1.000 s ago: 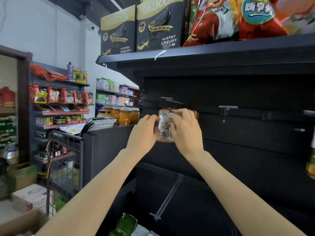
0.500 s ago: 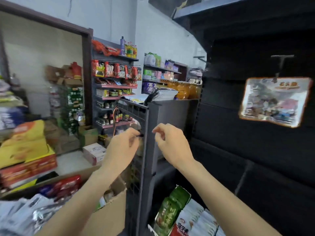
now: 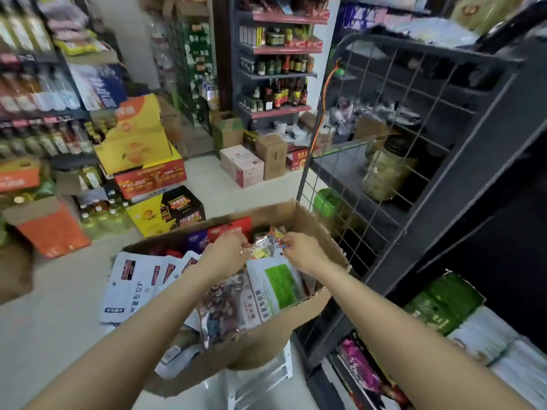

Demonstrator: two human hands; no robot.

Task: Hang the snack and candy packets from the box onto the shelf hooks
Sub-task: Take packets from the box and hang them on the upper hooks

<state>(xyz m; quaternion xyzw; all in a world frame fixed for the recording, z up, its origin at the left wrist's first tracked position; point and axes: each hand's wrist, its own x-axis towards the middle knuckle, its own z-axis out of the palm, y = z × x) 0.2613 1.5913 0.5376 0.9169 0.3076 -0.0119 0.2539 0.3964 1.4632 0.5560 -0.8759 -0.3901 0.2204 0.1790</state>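
Cardboard box (image 3: 313,220): sitting open-topped on a white stool (image 3: 260,377), just beside the wire-grid side of a dark shelf unit (image 3: 461,161); it is holding a heap of snack packets.
Left hand (image 3: 226,251): reaching into the box from the near side, fingers curling down onto the left edge of a crinkled silver packet (image 3: 263,245).
Right hand (image 3: 302,250): reaching in beside the left hand, thumb and forefinger pinching the right top corner of the same silver packet.
Silver packet: lying between the two hands near the middle of the box, on top of the heap; its upper edge is being gripped from both sides, while the rest is resting on the packets below. Its printing is too blurred to read.
Green-and-white packet (image 3: 278,287): lying flat directly below the right hand, towards the near wall of the box, not being touched.
Clear packet of mixed sweets (image 3: 225,303): lying under the left forearm, partly hidden by it.
White packets with dark labels (image 3: 133,288): fanning out over the left rim of the box.
Red packet (image 3: 229,229) and purple packet (image 3: 195,239): standing against the far wall, behind the left hand.
Lower shelf, right: green packets (image 3: 441,303) and white packets (image 3: 488,341) are lying stacked there, well apart from both hands.
Shop floor: cartons (image 3: 142,152) are standing stacked on the left.
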